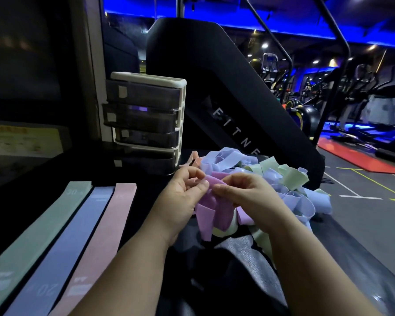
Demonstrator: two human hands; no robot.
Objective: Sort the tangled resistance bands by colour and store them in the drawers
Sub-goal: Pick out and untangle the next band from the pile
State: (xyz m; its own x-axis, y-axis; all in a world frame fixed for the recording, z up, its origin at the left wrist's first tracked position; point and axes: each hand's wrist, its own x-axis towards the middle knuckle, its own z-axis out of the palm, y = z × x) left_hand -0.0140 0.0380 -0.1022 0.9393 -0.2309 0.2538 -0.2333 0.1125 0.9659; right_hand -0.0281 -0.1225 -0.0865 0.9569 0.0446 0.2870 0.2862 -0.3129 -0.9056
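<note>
A tangled heap of resistance bands [283, 185] in pale blue, green, pink and purple lies right of centre on a dark surface. My left hand [187, 190] and my right hand [242, 190] both pinch a purple band [211, 210] at its top edge, in front of the heap. Three bands lie flat and side by side at the lower left: a green band [39, 226], a blue band [71, 233] and a pink band [103, 226]. A small drawer unit [146, 122] with smoky dark drawers stands behind, left of the heap.
A black fitness machine [226, 99] rises behind the heap. The gym floor with yellow lines and a red mat [360, 156] lies to the right. A dark wall panel with a yellowish label [21, 137] is at the left.
</note>
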